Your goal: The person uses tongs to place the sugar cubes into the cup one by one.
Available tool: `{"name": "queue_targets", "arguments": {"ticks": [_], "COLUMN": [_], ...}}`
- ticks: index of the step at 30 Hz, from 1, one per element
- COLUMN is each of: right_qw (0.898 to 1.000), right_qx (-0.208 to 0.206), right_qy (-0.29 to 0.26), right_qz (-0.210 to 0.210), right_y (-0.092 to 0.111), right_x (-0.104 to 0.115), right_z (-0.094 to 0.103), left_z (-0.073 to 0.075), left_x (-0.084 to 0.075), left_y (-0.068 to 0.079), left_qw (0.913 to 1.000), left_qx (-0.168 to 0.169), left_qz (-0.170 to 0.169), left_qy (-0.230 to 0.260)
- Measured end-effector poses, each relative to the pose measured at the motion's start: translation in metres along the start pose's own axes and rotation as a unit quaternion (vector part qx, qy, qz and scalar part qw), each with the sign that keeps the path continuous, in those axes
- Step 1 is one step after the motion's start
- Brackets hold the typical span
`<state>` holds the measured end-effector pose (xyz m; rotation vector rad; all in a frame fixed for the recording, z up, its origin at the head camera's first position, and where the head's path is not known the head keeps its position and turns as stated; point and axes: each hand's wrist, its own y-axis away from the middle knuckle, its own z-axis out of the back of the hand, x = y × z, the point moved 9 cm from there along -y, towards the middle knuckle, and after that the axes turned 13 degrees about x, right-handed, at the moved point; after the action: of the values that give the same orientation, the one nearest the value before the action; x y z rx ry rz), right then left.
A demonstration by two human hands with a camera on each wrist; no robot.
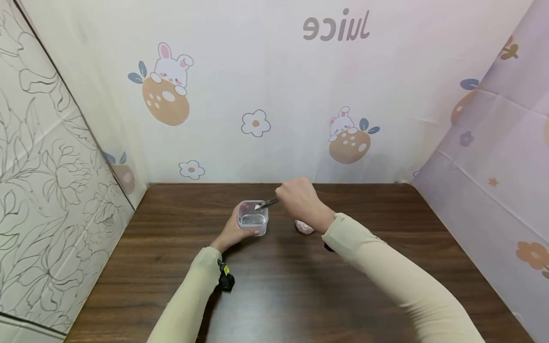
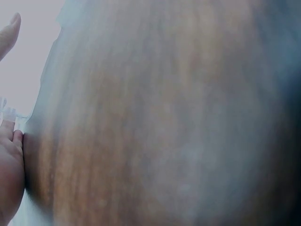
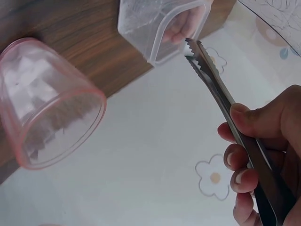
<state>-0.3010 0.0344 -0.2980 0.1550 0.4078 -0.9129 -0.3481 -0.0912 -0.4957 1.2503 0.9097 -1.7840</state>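
Observation:
My left hand (image 1: 232,231) grips a small clear plastic container (image 1: 260,225) by its left side, thumb along the near wall. Fingers show through its wall in the right wrist view. My right hand (image 1: 299,200) holds metal tongs (image 3: 233,117) with serrated tips, pinched between thumb and fingers. The tips reach the container's open mouth, nearly closed, and a small white bit shows at them in the head view. A pink-tinted clear cup (image 3: 51,101) with white pieces inside stands to the right, partly hidden behind my right wrist in the head view.
Under everything lies a dark wood-grain table (image 1: 274,295). A pale printed curtain (image 1: 291,85) hangs along its far edge, with more printed panels on the left and right. In the left wrist view the tabletop is blurred.

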Motion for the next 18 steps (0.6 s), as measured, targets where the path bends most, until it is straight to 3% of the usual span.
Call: {"name": "queue_targets", "arguments": {"ticks": [6,11,18], "right_qw": [1.000,0.999,0.998], "right_qx": [0.002,-0.027,-0.027], "right_qy": [-0.028,-0.044,-0.039], "right_qz": [-0.012,-0.015,-0.041], "right_y": [0.012,0.024,0.040], "right_x": [-0.018,-0.033,-0.053], "right_z": [0.002,0.011,0.010], "left_z": [-0.001,-0.002,0.000], "left_x": [-0.027,-0.029,0.006], "left_y": [0.008,0.009,-0.001], "left_qw": [0.9997,0.9998,1.0000], "left_qx": [0.021,0.019,-0.004], "left_qz": [-0.004,0.000,0.005], "left_qy": [0.009,0.009,-0.006]}}
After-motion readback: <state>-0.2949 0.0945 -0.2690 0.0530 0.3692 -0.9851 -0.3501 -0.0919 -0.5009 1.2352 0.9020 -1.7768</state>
